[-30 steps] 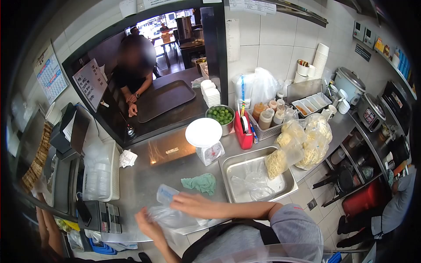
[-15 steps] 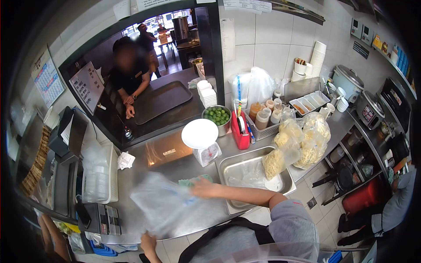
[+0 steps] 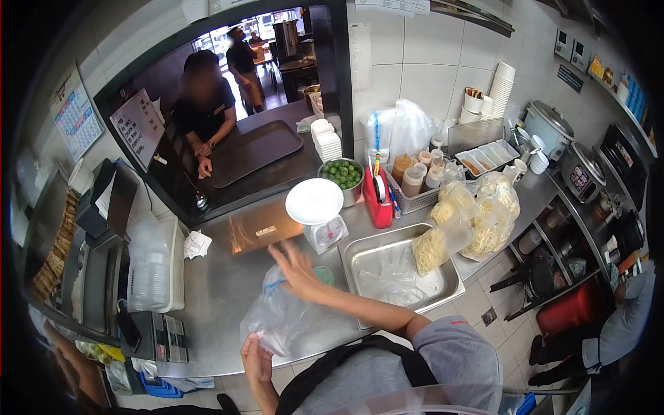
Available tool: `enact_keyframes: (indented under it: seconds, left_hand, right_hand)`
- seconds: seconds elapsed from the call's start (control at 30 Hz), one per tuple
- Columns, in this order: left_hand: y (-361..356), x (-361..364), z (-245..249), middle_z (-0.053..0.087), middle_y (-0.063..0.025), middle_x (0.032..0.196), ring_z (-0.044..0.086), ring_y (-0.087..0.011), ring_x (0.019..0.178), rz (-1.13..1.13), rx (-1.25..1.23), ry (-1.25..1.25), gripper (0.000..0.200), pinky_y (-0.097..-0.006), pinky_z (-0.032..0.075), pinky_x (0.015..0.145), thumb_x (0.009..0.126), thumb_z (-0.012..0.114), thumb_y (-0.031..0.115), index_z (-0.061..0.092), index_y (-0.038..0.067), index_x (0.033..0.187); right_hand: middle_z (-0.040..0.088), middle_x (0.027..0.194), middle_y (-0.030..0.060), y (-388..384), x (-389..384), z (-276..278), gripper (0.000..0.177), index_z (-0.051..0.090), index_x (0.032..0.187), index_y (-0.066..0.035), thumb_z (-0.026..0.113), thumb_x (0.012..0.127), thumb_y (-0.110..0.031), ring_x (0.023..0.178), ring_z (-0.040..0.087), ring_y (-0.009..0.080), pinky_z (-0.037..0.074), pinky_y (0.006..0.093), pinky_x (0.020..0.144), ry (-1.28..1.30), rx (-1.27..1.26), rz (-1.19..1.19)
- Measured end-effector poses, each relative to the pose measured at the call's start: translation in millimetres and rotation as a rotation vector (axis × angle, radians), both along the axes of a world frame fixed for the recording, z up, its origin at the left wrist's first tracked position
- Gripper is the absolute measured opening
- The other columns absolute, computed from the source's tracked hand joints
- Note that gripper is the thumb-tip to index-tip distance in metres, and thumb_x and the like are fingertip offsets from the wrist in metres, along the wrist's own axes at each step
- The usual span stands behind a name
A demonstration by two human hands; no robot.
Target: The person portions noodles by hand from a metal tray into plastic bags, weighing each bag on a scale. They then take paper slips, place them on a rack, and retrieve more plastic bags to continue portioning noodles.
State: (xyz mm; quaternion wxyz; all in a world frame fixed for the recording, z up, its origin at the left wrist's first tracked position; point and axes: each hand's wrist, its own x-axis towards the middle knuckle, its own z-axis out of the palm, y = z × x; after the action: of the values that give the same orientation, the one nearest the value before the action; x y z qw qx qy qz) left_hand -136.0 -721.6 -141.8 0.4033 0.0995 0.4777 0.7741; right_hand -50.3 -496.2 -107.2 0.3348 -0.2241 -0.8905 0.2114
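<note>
My left hand (image 3: 257, 361), near the counter's front edge, pinches the lower end of a clear plastic bag (image 3: 273, 315). The bag hangs loose and crumpled over the steel counter (image 3: 214, 304), with a blue mark near its top. Above the bag's upper part is my right hand (image 3: 296, 273), slightly blurred, its fingers stretched out and apart. A pale green cloth (image 3: 324, 275) lies partly hidden just behind that wrist. Beyond it stands a weighing scale (image 3: 326, 235) topped with a white plate (image 3: 315, 200).
To the right, a steel tray (image 3: 443, 287) contains plastic bags and a bag of noodles (image 3: 430, 252). More noodle bags (image 3: 491, 214) sit beside it. A red tape dispenser (image 3: 377, 197) and a pot of green limes (image 3: 342, 174) stand behind. A person (image 3: 207, 104) leans at the serving window.
The bag has swung right and gathered together. My left hand has risen rightward with it, while my right hand has moved up and left, its fingers now spread.
</note>
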Motion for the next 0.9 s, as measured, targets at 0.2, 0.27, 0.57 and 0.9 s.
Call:
enact_keyframes:
  seconds: [0.2,0.27,0.57,0.9]
  left_hand:
    - [9.6,-10.7,-17.5,0.062,-0.0105,0.103,0.061,-0.0193,0.090,0.090,0.047,-0.098,0.023,-0.0339,0.050,0.079,0.093,0.049,0.019,0.056,0.002,0.105]
    - [14.4,-1.1,1.5,0.062,-0.0096,0.100,0.061,-0.0184,0.087,0.059,0.039,-0.059,0.022,-0.0332,0.050,0.078,0.093,0.050,0.020,0.056,0.002,0.103]
    - [-31.0,-33.3,-36.8,0.060,-0.0081,0.086,0.059,-0.0167,0.077,0.117,0.690,-0.687,0.020,-0.0252,0.049,0.060,0.093,0.048,0.022,0.054,0.005,0.102]
    - [-69.6,-35.7,-48.6,0.054,0.0022,0.071,0.047,-0.0055,0.055,-0.103,-0.457,0.524,0.015,-0.0216,0.037,0.046,0.076,0.059,-0.001,0.054,0.006,0.089]
  right_hand:
    - [0.050,0.113,0.0152,-45.2,13.6,-16.6,0.037,0.049,0.120,-0.005,0.056,0.084,-0.013,0.106,0.049,0.0358,0.040,0.0460,0.091,0.333,0.091,0.577]
    - [0.056,0.101,0.0113,-57.9,9.0,-28.4,0.030,0.053,0.118,-0.007,0.048,0.091,-0.018,0.097,0.055,0.0344,0.043,0.0456,0.088,0.052,-0.392,0.775]
    - [0.043,0.126,0.0211,-24.8,3.4,-73.6,0.048,0.052,0.120,-0.006,0.054,0.086,-0.041,0.130,0.026,0.0387,0.028,0.0506,0.104,-0.304,0.019,0.544]
    - [0.061,0.099,0.0063,54.8,-2.9,-20.6,0.021,0.061,0.097,-0.007,0.054,0.092,-0.027,0.090,0.057,0.0109,0.050,0.0299,0.066,0.257,-1.297,0.360]
